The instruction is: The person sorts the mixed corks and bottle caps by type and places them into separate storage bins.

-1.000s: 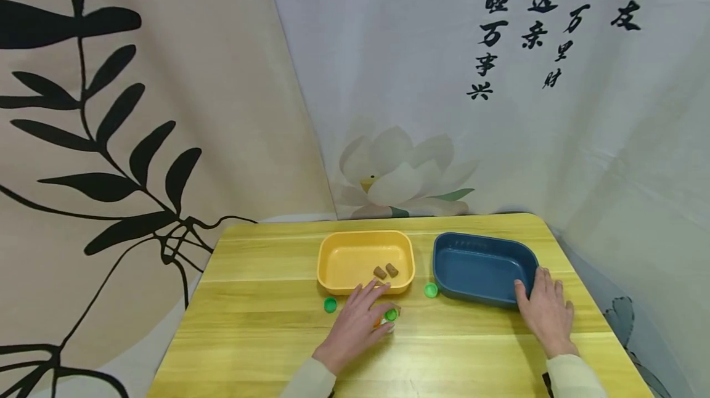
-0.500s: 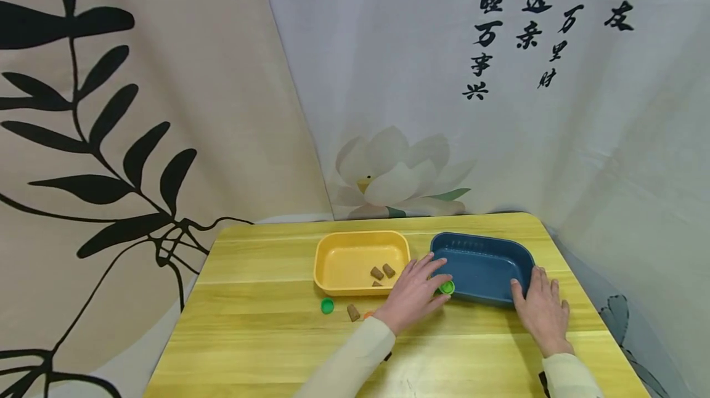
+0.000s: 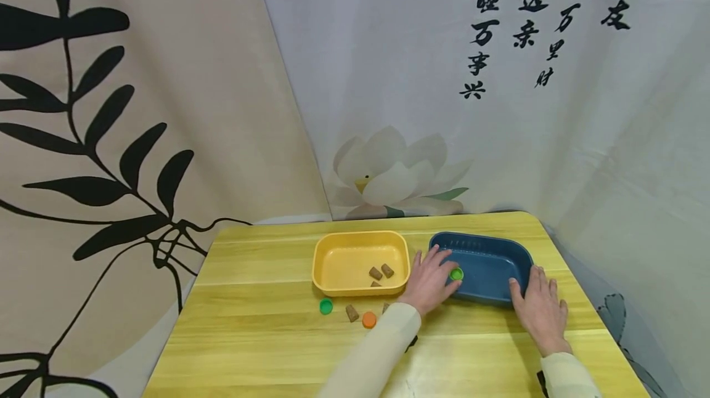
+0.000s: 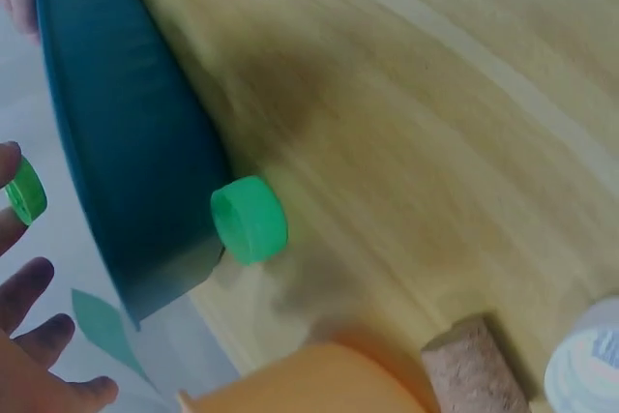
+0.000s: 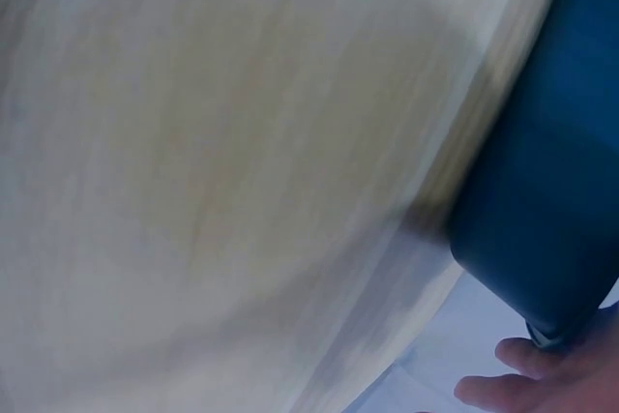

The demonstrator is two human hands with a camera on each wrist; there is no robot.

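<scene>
My left hand (image 3: 429, 281) pinches a light green bottle cap (image 3: 457, 274) between thumb and finger, over the left end of the blue tray (image 3: 488, 262). In the left wrist view the pinched cap sits at the left edge, and another green cap (image 4: 251, 220) lies on the table beside the blue tray; the hand hides that one in the head view. My right hand (image 3: 540, 312) holds the near right corner of the blue tray, thumb at the front rim and fingers along the right side.
A yellow tray (image 3: 355, 256) with several brown cork-like pieces stands left of the blue one. In front of it lie a green cap (image 3: 326, 306), a brown piece (image 3: 352, 313) and an orange cap (image 3: 368, 320). A white cap (image 4: 590, 360) shows in the left wrist view.
My left hand has moved right from the front of the yellow tray to the blue tray, carrying the green bottle cap. My right hand stays on the blue tray.
</scene>
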